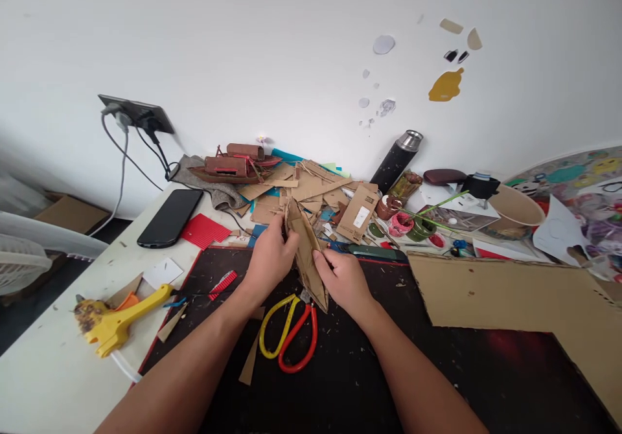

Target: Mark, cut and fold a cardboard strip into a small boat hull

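Observation:
A narrow, boat-shaped cardboard piece (306,252) is held tilted above the dark mat. My left hand (273,252) grips its upper left side, the thumb against the cardboard. On its right edge, lower down, my right hand (343,277) pinches it between thumb and fingers. Scissors (298,350) with one yellow and one red handle lie on the mat just below the piece, their blades partly hidden under it. A thin cardboard strip (249,364) rests left of the scissors.
A yellow glue gun (121,320), a black phone (170,217) and red corrugated paper (205,230) lie left. Behind are two brown model boats (230,167), cardboard scraps (311,184), a black flask (396,160) and paint pots (401,223). A large cardboard sheet (486,291) lies right.

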Motion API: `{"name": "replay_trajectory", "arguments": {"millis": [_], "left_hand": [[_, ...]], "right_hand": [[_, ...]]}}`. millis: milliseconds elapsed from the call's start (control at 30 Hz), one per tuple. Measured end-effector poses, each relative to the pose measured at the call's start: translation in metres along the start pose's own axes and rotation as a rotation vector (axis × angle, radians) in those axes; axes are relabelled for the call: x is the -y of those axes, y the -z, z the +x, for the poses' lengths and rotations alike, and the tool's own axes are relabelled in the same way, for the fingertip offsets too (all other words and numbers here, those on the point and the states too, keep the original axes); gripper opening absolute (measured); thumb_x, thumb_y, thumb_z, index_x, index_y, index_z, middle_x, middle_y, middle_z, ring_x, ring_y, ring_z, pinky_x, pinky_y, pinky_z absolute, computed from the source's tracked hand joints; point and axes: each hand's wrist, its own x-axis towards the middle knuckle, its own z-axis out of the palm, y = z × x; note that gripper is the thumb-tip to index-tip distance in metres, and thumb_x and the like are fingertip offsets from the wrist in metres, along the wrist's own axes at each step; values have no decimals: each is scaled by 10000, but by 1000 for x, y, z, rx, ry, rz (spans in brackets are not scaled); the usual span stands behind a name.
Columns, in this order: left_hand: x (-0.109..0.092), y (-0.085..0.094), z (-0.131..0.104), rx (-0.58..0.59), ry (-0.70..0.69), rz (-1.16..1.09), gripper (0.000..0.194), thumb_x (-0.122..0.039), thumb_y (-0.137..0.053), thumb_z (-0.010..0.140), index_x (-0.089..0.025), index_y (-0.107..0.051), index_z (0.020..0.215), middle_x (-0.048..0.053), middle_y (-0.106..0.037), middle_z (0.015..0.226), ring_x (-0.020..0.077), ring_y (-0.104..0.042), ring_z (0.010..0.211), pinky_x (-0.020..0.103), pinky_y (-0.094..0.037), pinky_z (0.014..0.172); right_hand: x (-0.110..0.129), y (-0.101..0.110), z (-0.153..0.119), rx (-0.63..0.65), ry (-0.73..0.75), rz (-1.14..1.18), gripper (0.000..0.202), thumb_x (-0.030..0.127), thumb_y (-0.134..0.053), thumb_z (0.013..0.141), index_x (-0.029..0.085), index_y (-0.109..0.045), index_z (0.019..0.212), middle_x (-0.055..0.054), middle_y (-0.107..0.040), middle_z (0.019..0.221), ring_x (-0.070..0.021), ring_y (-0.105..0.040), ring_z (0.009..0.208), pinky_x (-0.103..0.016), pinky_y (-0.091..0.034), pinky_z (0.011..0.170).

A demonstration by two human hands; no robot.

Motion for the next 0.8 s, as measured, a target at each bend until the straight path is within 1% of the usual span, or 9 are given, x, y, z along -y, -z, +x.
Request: {"name": "replay_trajectory", "arguments": {"millis": [167,233,433,533,600,667,733,800], "left_hand": [[-6,0,-3,-19,11,191,342,-202,-467,955,-165,-601,1268,131,-768,975,314,-741,882,345,-489,746],[-8,0,-5,-17,8,240,358,-210,-474,958,-166,-597,1291,139,-775,977,332,-758,896,349,-497,746],[-10,-4,-5,-36,-2,249,363,-220,-510,944,-174,-617,1288,141,-784,964,347,-768,880,351,-494,727],[-6,-6,-3,-44,7,183,346,-219,-523,924,-184,-636,1249,118,-774,932,327,-752,844,349,-482,726],[-2,-8,-2,-50,5,69,329,-215,-510,914,-188,-643,1215,103,-773,959,297,-739,852,343,-484,747],[2,-10,-1,-45,-18,-82,316,-226,-491,918,-191,-639,1195,94,-774,1034,269,-727,907,338,-497,792],[5,-12,-2,-19,-32,-192,296,-255,-484,923,-193,-631,1173,85,-766,1079,257,-714,949,345,-509,833],[6,-14,-4,28,-28,-233,280,-275,-510,903,-193,-617,1148,78,-752,1072,257,-699,956,359,-517,853]], "right_hand": [[1,-3,-1,5,7,21,459,396,-463,1052,241,-344,636,22,-439,542,-142,-399,543,-292,-261,569],[1,-6,-1,10,-5,28,437,378,-470,1033,241,-340,639,28,-422,541,-139,-388,542,-292,-249,564],[0,-10,0,-20,-40,-3,408,328,-529,979,242,-351,622,43,-389,519,-131,-351,515,-297,-211,543],[0,-10,1,-13,-60,26,418,340,-534,967,243,-346,606,49,-360,519,-127,-334,514,-292,-193,529],[-1,-10,2,-6,-80,62,430,366,-523,972,243,-337,604,52,-351,525,-124,-325,515,-288,-187,523],[-2,-10,2,3,-96,88,442,385,-515,977,243,-331,601,52,-356,528,-121,-319,515,-285,-187,520],[-2,-10,2,12,-99,99,446,385,-518,980,240,-339,597,49,-369,528,-120,-321,515,-285,-191,522],[-3,-10,3,15,-97,102,435,374,-523,980,236,-367,598,43,-393,533,-124,-337,521,-286,-199,527]]}}
